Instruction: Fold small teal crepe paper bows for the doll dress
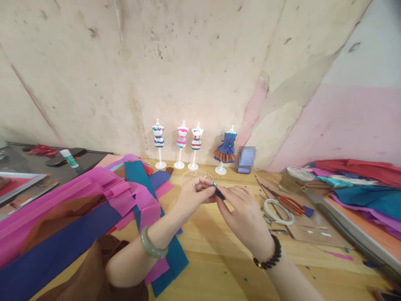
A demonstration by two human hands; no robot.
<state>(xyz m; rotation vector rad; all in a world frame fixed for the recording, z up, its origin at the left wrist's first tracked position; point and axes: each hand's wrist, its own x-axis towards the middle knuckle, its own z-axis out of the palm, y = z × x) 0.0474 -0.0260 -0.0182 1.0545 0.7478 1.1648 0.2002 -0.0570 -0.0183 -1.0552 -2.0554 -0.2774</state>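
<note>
My left hand (191, 196) and my right hand (243, 215) meet above the wooden table (213, 259), both pinching a small dark blue paper piece (219, 193) between fingertips. My left wrist wears a pale green bangle (152, 243); my right wrist wears a dark bead bracelet (270, 257). Just behind the hands lies a clear round dish (196, 175). Several tiny mannequin stands line the wall; the rightmost mannequin (226, 150) wears a blue and brown paper dress.
Pink, blue and teal crepe paper sheets (94, 205) pile at the left. A glue stick (69, 159) lies far left. Red-handled scissors (290, 204) and a white tape ring (278, 211) rest on cardboard at right, beside a wire spool (294, 175) and more coloured paper (366, 196).
</note>
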